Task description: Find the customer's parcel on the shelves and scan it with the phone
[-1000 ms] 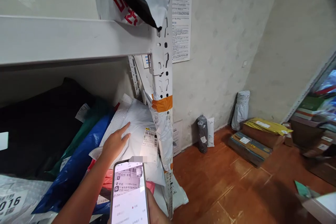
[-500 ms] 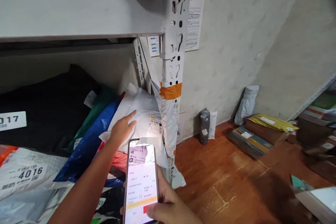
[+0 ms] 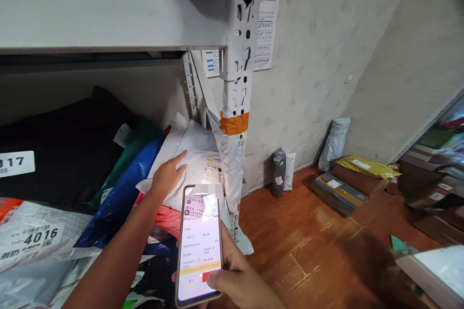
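Observation:
My left hand (image 3: pixel 167 175) lies flat with fingers stretched on a white mailer bag (image 3: pixel 198 152) at the right end of the lower shelf, beside its barcode label (image 3: pixel 212 171). My right hand (image 3: pixel 237 277) grips a smartphone (image 3: pixel 200 244) in front of the shelf, thumb resting near a red button low on the lit screen. The screen shows a label picture and form lines.
Blue (image 3: pixel 119 198), green, black (image 3: pixel 65 149) and grey parcels, some with number stickers, fill the shelf. A white upright post (image 3: pixel 235 106) wrapped in plastic and orange tape stands at the right. Parcels and cardboard boxes (image 3: pixel 339 193) sit on the wooden floor by the wall.
The view tilted down, bringing more of the shelf and phone into sight. The phone has risen slightly and my right thumb now rests on its screen. My left hand stays on the white bag.

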Demonstrator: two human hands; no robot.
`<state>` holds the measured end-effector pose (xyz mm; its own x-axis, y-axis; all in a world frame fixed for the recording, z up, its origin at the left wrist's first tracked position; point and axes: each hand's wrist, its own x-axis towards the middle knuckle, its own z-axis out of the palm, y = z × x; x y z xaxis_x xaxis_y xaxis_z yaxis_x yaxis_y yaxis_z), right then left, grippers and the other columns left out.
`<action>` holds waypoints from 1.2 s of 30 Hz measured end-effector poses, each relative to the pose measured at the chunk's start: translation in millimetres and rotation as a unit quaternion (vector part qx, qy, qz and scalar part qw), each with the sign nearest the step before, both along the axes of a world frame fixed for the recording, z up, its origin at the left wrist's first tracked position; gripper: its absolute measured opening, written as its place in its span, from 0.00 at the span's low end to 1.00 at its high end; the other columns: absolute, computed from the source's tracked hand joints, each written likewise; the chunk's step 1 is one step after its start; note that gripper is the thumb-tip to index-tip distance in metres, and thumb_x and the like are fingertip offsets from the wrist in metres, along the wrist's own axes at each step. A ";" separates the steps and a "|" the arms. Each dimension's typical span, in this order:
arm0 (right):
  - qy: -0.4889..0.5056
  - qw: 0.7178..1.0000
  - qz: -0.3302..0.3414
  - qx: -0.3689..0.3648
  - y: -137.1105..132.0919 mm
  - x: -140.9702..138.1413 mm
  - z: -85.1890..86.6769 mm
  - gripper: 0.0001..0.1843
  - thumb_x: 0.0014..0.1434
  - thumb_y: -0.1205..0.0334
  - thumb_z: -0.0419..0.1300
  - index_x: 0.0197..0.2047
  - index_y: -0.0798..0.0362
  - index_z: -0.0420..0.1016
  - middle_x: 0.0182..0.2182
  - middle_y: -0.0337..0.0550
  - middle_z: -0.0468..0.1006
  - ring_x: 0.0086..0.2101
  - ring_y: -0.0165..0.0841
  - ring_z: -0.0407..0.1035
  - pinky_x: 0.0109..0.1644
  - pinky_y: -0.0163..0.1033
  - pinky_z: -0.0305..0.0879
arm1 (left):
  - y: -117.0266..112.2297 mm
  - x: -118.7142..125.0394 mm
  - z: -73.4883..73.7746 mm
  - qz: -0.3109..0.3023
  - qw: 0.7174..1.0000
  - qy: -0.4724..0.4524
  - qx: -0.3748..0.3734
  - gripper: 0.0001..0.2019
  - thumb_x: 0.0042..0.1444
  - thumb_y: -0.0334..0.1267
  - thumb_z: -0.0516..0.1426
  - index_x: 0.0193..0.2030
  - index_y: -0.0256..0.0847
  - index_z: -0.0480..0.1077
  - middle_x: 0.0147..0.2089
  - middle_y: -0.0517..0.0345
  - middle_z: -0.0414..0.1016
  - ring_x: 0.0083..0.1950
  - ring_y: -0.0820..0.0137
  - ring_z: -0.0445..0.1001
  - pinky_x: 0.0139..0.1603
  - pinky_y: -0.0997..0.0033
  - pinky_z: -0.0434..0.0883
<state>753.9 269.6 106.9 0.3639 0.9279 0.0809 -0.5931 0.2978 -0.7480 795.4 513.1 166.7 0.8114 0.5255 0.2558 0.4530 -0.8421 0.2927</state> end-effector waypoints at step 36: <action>-0.033 0.998 0.020 0.049 2.0 5.3 -19.5 0.45 0.45 0.69 0.64 0.62 0.41 0.46 0.47 0.46 0.76 0.37 0.37 0.76 0.27 0.33 0.71 | -3.4 -1.8 2.4 0.001 1.000 -0.005 -0.020 0.25 0.59 0.43 0.48 0.64 0.49 0.55 0.55 0.50 0.71 0.52 0.59 0.70 0.51 0.63 0.65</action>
